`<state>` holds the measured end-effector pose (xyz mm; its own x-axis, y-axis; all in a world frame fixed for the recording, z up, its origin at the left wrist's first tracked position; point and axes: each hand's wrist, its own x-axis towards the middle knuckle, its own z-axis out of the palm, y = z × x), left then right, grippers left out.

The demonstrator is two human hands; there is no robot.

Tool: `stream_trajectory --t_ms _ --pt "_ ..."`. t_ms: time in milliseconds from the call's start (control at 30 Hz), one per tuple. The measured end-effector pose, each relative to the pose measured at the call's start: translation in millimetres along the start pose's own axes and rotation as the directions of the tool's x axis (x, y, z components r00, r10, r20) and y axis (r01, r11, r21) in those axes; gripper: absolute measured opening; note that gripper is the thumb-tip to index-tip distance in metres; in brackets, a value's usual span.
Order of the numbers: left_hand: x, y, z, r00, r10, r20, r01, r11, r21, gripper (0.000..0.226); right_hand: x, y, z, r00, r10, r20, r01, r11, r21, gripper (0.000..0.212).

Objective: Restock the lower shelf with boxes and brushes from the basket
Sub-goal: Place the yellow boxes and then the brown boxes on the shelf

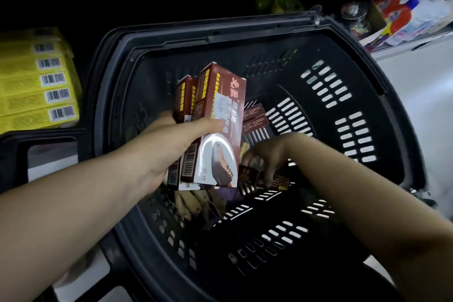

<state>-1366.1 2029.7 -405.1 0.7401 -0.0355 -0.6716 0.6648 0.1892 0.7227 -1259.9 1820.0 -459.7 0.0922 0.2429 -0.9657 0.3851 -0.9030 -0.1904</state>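
Head view only: left hand (171,147) clamped on a stack of brown boxes (215,125), thumb across the front face, fingers wrapped behind, held above the black basket (343,39); looks like three boxes, exact count unclear. Right hand (267,159) is down in the basket, fingers curled on another brown box (247,175) lying near the floor of the basket; grip looks closing, and the hand is blurred, so full clamp not certain. More brown boxes (255,117) lie behind it, wooden-handled brushes (193,200) under the held stack. Lower shelf itself barely shows; yellow boxes (41,86) stacked at left, bottles and packs (404,17) at upper right. Step in hand, as judged: gathering boxes before shelving. To do it well: pinch the loose box by its long edges, lift clear of the brushes so nothing snags, add it flush to the left-hand stack, keep the thumb pressing so the stack doesn't fan out. Risk: the stack already looks a bit splayed at top, could slip.
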Motion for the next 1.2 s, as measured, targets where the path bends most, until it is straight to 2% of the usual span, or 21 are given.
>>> stream_trajectory --t_ms 67,100,133,200,233,300,367,433,533,567,633,700,733,833,867,900,967,1033,1067,1133,1200 --pt "-1.3 1.3 1.0 1.000 -0.020 0.006 0.020 1.000 -0.017 0.054 -41.0 1.5 -11.2 0.970 -0.133 -0.203 0.148 0.987 0.059 0.076" --pt "-2.0 1.8 1.9 0.999 -0.032 0.018 0.032 0.999 -0.035 0.047 -66.2 -3.1 -10.8 0.923 -0.186 -0.336 0.229 0.969 0.093 0.073" --pt "-3.3 2.6 3.1 0.998 -0.046 0.030 0.048 0.997 -0.056 0.042 -86.8 -6.6 -7.2 0.856 -0.234 -0.460 0.321 0.939 0.120 0.072" --pt "-6.5 5.2 5.3 0.996 -0.077 0.046 0.081 0.992 -0.095 0.039 -116.7 -16.7 9.0 0.667 -0.277 -0.692 0.443 0.894 0.069 0.076" --pt "-8.5 7.3 6.4 0.994 -0.091 0.062 0.099 0.987 -0.130 0.037 -124.6 -24.0 18.4 0.551 -0.296 -0.780 0.459 0.888 -0.013 0.078" --pt "-14.3 12.8 7.8 0.990 -0.102 0.101 0.123 0.964 -0.235 0.030 -130.4 -40.9 36.1 0.358 -0.326 -0.875 0.366 0.911 -0.190 0.080" --pt "-19.6 16.6 7.7 0.992 -0.057 0.113 0.088 0.954 -0.286 0.030 -128.7 -59.2 51.5 0.238 -0.313 -0.919 0.314 0.921 -0.233 0.085" --pt "-25.8 19.0 7.6 0.994 0.002 0.113 0.030 0.962 -0.272 0.043 -126.3 -72.6 63.7 0.178 -0.329 -0.927 0.341 0.905 -0.255 0.093" --pt "-38.4 19.4 6.7 0.993 0.035 0.111 -0.003 0.961 -0.277 0.061 -126.4 -86.2 73.5 0.177 -0.400 -0.900 0.298 0.893 -0.338 0.110" --pt "-42.9 18.9 5.9 0.993 0.042 0.108 -0.008 0.955 -0.295 0.063 -126.7 -90.3 74.1 0.165 -0.408 -0.898 0.333 0.880 -0.338 0.108" --pt "-50.5 19.2 2.5 0.996 0.037 0.075 -0.008 0.937 -0.350 0.075 -130.6 -100.0 72.7 0.119 -0.366 -0.923 0.565 0.789 -0.240 0.082" --pt "-55.4 19.7 -2.9 0.998 0.055 0.034 -0.038 0.924 -0.381 0.085 -136.6 -107.3 72.2 0.098 -0.232 -0.968 0.807 0.588 -0.059 0.055" --pt "-58.2 20.7 -6.1 0.996 0.086 0.021 -0.072 0.924 -0.375 0.084 -139.0 -112.1 71.9 0.089 -0.160 -0.983 0.869 0.495 -0.002 0.050" --pt "-68.2 25.3 -15.3 0.986 0.168 0.004 -0.158 0.932 -0.325 0.079 -140.5 -134.0 71.4 -0.024 0.039 -0.999 0.919 0.393 -0.006 0.037" --pt "-71.3 26.5 -19.5 0.983 0.182 -0.015 -0.178 0.934 -0.310 0.081 -139.1 -141.3 71.2 -0.015 0.115 -0.993 0.942 0.335 0.024 0.045" --pt "-74.3 27.4 -24.6 0.980 0.192 -0.043 -0.196 0.937 -0.290 0.085 -138.4 -148.9 69.7 0.037 0.185 -0.982 0.964 0.251 0.084 0.057" --pt "-81.7 30.4 -37.5 0.975 0.205 -0.090 -0.221 0.945 -0.240 0.089 -138.0 -160.3 64.3 0.226 0.244 -0.943 0.969 0.045 0.244 0.078" --pt "-92.6 34.1 -54.9 0.971 0.215 -0.109 -0.232 0.954 -0.188 0.091 -140.1 -170.7 57.6 0.422 0.137 -0.896 0.902 -0.165 0.400 0.079" --pt "-98.5 36.0 -65.7 0.971 0.213 -0.107 -0.228 0.961 -0.154 0.089 -141.0 -176.5 55.0 0.488 0.062 -0.871 0.857 -0.223 0.464 0.072" --pt "-110.8 39.9 -92.2 0.978 0.197 -0.069 -0.202 0.977 -0.073 0.073 -139.9 -186.8 50.0 0.570 -0.037 -0.821 0.789 -0.254 0.559 0.058" --pt "-123.5 39.8 -116.1 0.987 0.146 -0.064 -0.149 0.987 -0.055 0.059 -135.7 -193.3 44.5 0.629 -0.080 -0.773 0.743 -0.229 0.629 0.054"
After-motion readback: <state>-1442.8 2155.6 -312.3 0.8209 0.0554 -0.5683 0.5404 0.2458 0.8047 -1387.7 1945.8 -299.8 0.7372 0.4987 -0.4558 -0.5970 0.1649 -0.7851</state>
